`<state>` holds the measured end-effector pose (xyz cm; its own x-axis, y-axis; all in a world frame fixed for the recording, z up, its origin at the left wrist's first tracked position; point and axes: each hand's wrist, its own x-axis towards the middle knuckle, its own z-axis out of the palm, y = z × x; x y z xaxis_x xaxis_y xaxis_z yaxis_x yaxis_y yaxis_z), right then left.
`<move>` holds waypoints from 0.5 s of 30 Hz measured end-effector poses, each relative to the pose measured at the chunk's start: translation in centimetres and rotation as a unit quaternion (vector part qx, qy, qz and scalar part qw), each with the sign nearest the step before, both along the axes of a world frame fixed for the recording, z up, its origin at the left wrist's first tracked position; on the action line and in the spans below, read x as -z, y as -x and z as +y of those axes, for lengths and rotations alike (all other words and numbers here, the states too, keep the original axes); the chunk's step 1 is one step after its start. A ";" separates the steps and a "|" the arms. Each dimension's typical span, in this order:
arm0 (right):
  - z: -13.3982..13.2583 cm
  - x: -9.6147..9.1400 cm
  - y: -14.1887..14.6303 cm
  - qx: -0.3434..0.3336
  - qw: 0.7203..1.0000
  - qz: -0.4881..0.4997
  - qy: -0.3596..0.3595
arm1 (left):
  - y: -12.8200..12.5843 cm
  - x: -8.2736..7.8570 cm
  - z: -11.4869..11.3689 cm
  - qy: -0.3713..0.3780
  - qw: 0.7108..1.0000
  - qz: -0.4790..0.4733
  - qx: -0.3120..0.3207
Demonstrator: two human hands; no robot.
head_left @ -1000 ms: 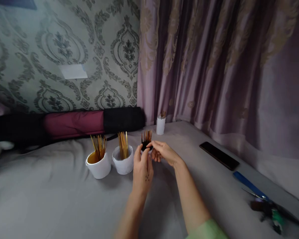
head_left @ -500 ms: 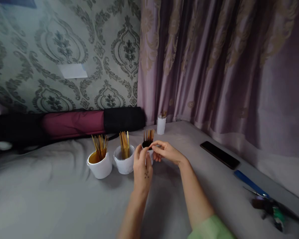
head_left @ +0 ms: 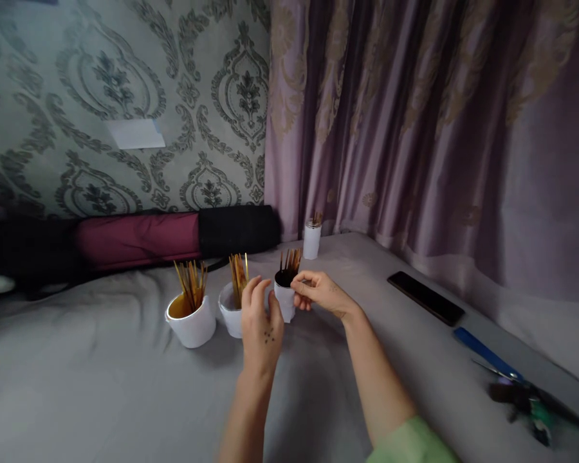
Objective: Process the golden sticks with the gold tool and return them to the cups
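Note:
A white cup with a dark inside holds several thin brown sticks. My right hand is at that cup's right rim, its thumb and fingertips pinched together; whatever they pinch is too small to make out. My left hand is apart from the cup on its left side, fingers spread and curved with nothing seen in them. It partly covers a second white cup with thin golden sticks. Farther left, a wider white cup with a yellow inside leans slightly and holds more sticks.
A small white jar with sticks stands at the back by the curtain. A long black and maroon bag lies along the wall. On the right are a phone, a blue-handled tool and a blurred dark and green object.
My left hand has moved left, away from the dark-lined cup and my right hand, and its fingers have spread. My right hand has stayed by the rim, still pinched.

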<state>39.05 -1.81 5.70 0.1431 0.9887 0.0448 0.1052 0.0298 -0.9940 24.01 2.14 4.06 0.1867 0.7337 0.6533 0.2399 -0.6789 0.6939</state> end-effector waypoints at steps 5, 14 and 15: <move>0.0 0.0 -0.2 0.026 1.000 0.009 -0.003 | 1.1 -0.5 0.8 0.000 1.000 0.006 -0.022; 0.1 0.3 -0.8 0.057 0.998 0.032 -0.007 | 1.9 -0.9 1.4 0.003 0.998 0.045 -0.033; 0.1 0.2 -0.8 0.061 0.997 0.036 -0.005 | 2.0 -0.9 1.4 0.000 0.998 0.050 -0.034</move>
<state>39.89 -1.75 5.45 0.2653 0.9633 0.0403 0.0368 0.0316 -0.9988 22.03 3.56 4.99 0.2000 0.7470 0.6341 0.3535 -0.6586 0.6643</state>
